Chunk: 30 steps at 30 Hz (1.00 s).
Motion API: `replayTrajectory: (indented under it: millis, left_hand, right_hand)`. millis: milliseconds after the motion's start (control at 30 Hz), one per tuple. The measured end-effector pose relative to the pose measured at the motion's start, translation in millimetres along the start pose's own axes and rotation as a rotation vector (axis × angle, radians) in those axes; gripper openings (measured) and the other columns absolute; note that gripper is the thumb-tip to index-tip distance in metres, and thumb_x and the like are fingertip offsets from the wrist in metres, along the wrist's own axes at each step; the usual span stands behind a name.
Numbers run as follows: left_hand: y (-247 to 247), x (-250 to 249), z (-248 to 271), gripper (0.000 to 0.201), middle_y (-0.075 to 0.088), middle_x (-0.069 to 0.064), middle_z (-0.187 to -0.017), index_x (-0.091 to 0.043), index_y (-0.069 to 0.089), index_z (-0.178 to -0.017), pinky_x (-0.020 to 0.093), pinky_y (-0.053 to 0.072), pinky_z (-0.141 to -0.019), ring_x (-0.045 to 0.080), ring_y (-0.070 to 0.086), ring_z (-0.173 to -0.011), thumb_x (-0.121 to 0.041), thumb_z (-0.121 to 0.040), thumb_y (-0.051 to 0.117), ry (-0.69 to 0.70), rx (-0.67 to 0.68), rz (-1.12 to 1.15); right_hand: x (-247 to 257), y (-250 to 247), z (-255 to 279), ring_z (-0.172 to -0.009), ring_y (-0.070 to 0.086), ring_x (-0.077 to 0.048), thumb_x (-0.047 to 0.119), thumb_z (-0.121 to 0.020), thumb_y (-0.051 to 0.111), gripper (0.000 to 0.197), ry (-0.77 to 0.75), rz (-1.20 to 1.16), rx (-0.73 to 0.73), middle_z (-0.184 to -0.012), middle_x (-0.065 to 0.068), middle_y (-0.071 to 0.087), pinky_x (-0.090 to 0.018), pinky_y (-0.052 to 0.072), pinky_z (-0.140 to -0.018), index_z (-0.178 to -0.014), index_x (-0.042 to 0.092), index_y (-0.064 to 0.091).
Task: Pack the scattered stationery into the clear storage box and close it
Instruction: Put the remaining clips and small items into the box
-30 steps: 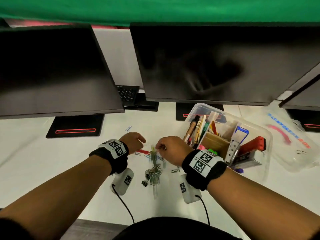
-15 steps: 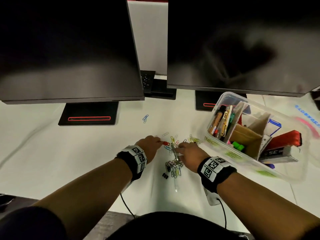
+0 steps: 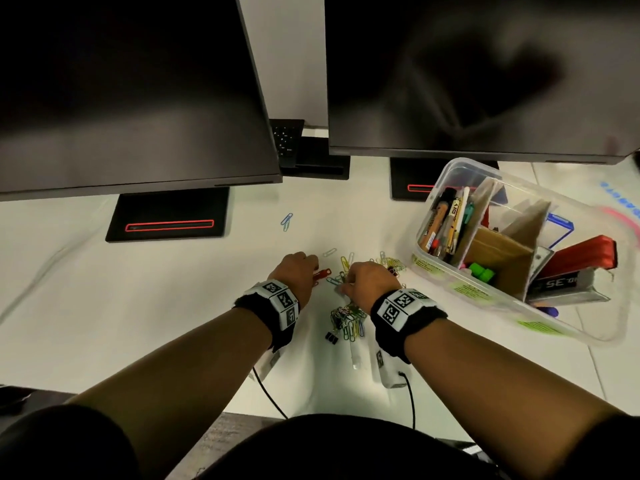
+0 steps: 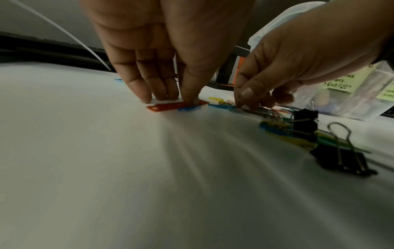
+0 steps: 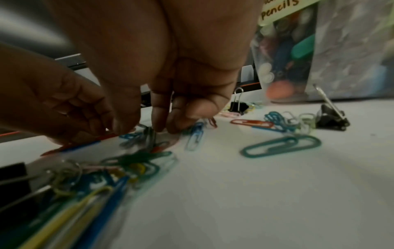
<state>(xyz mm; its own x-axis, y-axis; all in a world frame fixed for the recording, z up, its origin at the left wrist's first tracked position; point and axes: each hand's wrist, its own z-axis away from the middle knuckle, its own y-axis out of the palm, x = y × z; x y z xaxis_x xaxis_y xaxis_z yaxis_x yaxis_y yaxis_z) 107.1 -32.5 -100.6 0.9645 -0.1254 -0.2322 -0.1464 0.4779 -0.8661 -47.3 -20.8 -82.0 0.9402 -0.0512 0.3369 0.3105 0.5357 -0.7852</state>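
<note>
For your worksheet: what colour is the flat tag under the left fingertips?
The tag is red; left wrist view.

Paper clips are lying between your left hand and right hand — the storage box is sitting to your right, before the monitors.
</note>
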Motion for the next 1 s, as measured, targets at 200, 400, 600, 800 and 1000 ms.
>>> replayTrajectory:
  millis: [200,400,600,800,1000]
  left_hand:
    - [1,1,4,0.024,0.054,0.013,-0.119,-0.009,0.051,-0.116,0.034,0.043,-0.091,0.027,0.051,-0.111,-0.019,-0.094,0.046,0.007,0.005,0.033]
    - [3,0,10,0.020,0.052,0.013,-0.117,-0.008,0.055,-0.110,0.035,0.046,-0.091,0.028,0.053,-0.107,-0.012,-0.092,0.049,0.003,0.056,0.065]
    - [-9,-10,16,0.017,0.059,0.016,-0.111,-0.004,0.054,-0.105,0.029,0.039,-0.077,0.030,0.056,-0.101,-0.008,-0.091,0.044,-0.018,-0.040,0.232]
    - [-22,-21,23,0.015,0.061,0.013,-0.101,-0.007,0.053,-0.100,0.027,0.037,-0.073,0.027,0.055,-0.091,-0.003,-0.091,0.042,-0.011,-0.065,0.380]
    - [-15,-24,42,0.027,0.051,0.000,-0.089,-0.010,0.058,-0.099,0.025,0.043,-0.079,0.018,0.050,-0.087,0.002,-0.076,0.049,0.130,0.108,0.275]
  right_hand:
    - [-18,-3,1,-0.096,0.061,-0.027,0.018,-0.091,0.052,0.018,-0.007,-0.104,-0.024,-0.105,-0.012,0.067,-0.027,0.044,-0.075,-0.097,0.008,0.066]
    - [-32,-7,11,-0.059,0.052,-0.013,0.002,-0.089,0.054,0.016,0.072,-0.768,-0.126,-0.068,-0.001,0.059,-0.019,0.046,-0.051,-0.080,0.008,0.065]
    - [-30,-19,25,-0.059,0.062,-0.020,0.000,-0.095,0.040,0.022,0.220,-1.387,0.098,-0.074,-0.010,0.064,-0.028,0.052,-0.056,-0.081,0.011,0.053]
    - [-39,-25,32,-0.050,0.062,-0.019,-0.010,-0.089,0.027,0.032,0.232,-1.569,0.148,-0.074,-0.016,0.060,-0.029,0.056,-0.050,-0.090,0.007,0.054]
    - [-52,-23,40,-0.057,0.052,-0.016,0.001,-0.088,0.043,0.022,0.115,-1.343,0.225,-0.067,-0.005,0.055,-0.027,0.050,-0.055,-0.087,0.014,0.061]
